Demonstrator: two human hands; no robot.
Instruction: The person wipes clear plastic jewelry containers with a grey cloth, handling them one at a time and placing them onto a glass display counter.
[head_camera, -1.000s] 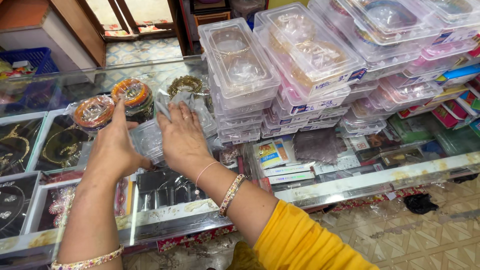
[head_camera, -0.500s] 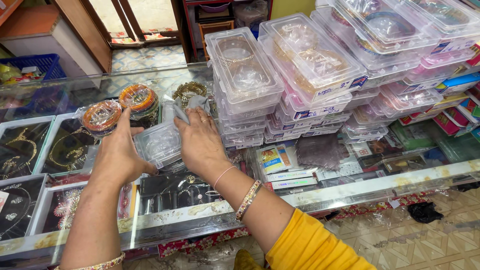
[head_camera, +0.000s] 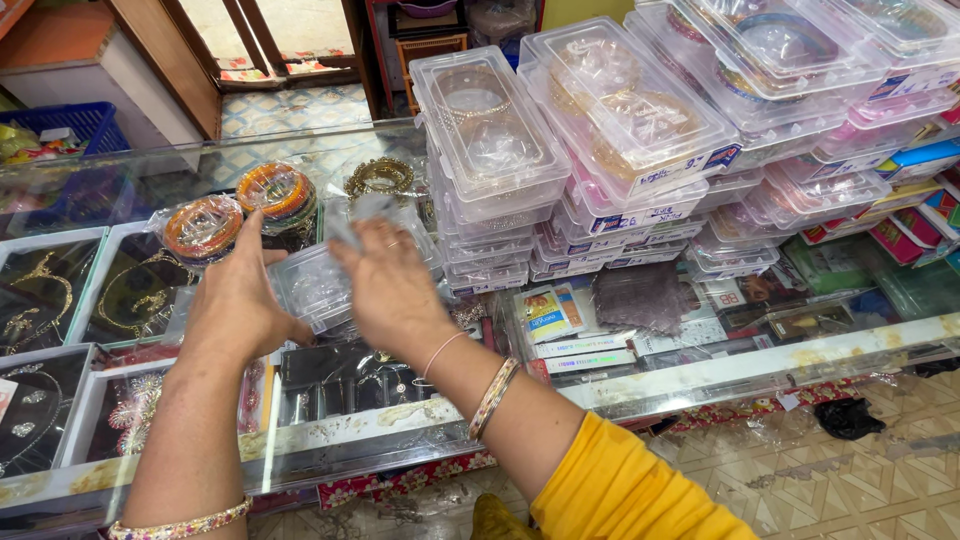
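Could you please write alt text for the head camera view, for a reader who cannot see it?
Two bare hands, the left hand and right hand, hold a small clear plastic box over a glass display counter. Beside them stand stacks of clear lidded plastic boxes of bangles, and wrapped orange bangle sets lie on the glass.

I see a small clear plastic box, lying flat on the glass counter near its left end.
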